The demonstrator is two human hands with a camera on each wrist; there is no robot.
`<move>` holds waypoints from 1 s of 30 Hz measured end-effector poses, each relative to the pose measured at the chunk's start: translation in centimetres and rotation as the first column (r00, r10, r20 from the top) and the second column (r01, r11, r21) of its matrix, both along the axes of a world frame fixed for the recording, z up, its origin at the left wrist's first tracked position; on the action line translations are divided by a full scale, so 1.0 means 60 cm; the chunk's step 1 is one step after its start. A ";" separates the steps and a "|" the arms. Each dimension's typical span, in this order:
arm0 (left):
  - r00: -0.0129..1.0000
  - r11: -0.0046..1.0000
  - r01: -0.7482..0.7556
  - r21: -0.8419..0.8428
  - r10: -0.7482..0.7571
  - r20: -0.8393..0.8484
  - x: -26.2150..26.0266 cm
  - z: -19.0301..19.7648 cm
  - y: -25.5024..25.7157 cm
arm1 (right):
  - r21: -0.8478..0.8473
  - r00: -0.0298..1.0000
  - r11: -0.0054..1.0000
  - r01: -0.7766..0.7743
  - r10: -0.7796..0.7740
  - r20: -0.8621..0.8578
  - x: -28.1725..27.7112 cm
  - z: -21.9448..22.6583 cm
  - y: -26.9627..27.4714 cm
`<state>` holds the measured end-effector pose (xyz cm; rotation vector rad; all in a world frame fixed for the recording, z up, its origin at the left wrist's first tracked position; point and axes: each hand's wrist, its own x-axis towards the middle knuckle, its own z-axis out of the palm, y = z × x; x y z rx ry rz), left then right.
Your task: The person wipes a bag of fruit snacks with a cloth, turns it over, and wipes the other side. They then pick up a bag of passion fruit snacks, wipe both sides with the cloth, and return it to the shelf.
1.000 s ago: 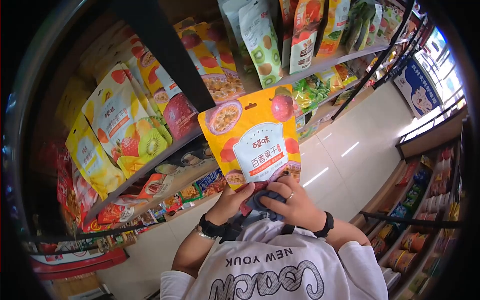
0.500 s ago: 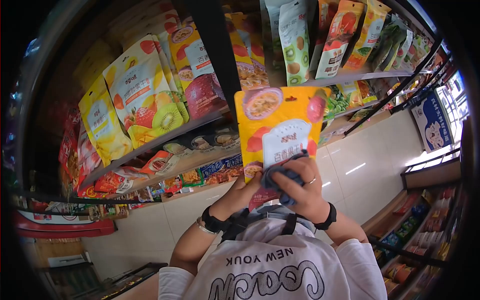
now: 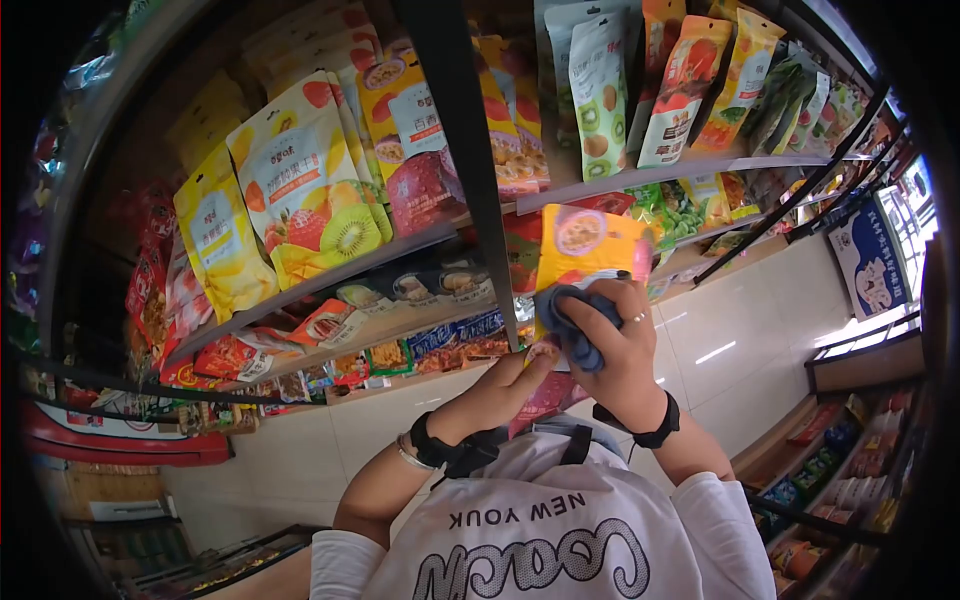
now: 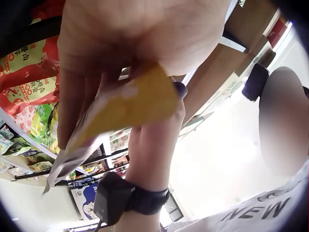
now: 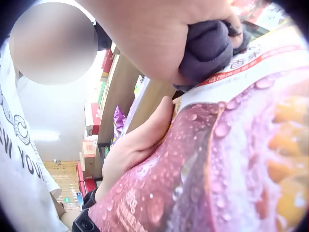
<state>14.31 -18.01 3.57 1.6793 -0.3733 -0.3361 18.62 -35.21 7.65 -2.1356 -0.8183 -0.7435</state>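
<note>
A yellow passion-fruit snack pouch (image 3: pixel 600 240) is held up in front of the person's chest in the head view. The left hand (image 3: pixel 505 392) grips its lower left edge, thumb across the printed front. Bunched in the right hand (image 3: pixel 622 345) is a dark blue-grey cloth (image 3: pixel 568 318), pressed on the middle of the pouch's front and covering part of its label. In the right wrist view the cloth (image 5: pixel 207 50) touches the pouch (image 5: pixel 193 164) beside the white label, and the left thumb lies on the pouch's edge. The left wrist view shows the pouch (image 4: pixel 130 104) edge-on under the palm.
Upright snack pouches (image 3: pixel 305 180) fill a shelf at the left, behind a black post (image 3: pixel 465 130). More pouches (image 3: pixel 690 90) stand at the upper right. Lower shelves hold small packets (image 3: pixel 385 355). Another shelf (image 3: pixel 840 470) stands at the lower right beyond the tiled floor (image 3: pixel 715 325).
The pouch and both hands have moved right in the head view, and the pouch looks more tilted. The cloth in the right hand has moved up from the pouch's lower edge onto its front.
</note>
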 end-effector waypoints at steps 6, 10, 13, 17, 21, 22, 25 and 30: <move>0.994 0.991 -0.071 -0.115 0.062 -0.085 0.003 -0.026 -0.007 | 0.062 0.981 0.992 -0.110 0.118 -0.154 -0.037 -0.025 -0.004; 0.999 0.999 0.027 -0.040 -0.028 -0.019 0.004 -0.011 -0.013 | 0.105 0.991 0.991 0.081 -0.069 -0.116 -0.002 -0.001 -0.011; 0.998 1.000 0.025 0.001 -0.024 -0.053 0.014 -0.031 -0.001 | 0.112 0.980 0.994 -0.008 0.030 -0.196 -0.004 -0.006 -0.004; 0.991 0.987 -0.091 -0.136 0.076 -0.108 0.007 -0.042 -0.001 | 0.106 0.971 0.993 -0.047 0.070 -0.227 -0.035 -0.019 0.002; 0.989 0.960 -0.071 -0.272 0.031 -0.148 0.006 -0.029 -0.006 | 0.043 0.994 0.999 0.011 -0.007 -0.107 -0.033 -0.024 0.005; 0.979 0.947 -0.097 -0.307 0.034 -0.202 0.004 -0.038 -0.003 | 0.010 0.996 1.000 -0.005 0.006 -0.092 -0.038 -0.023 0.007; 0.947 0.875 -0.181 -0.449 0.031 -0.321 0.002 -0.052 0.006 | -0.019 0.981 0.983 -0.180 0.178 -0.079 -0.058 -0.044 0.009; 0.941 0.829 -0.168 -0.534 -0.027 -0.338 0.008 -0.017 0.005 | -0.171 0.967 0.952 -0.253 0.253 -0.027 -0.068 -0.061 0.014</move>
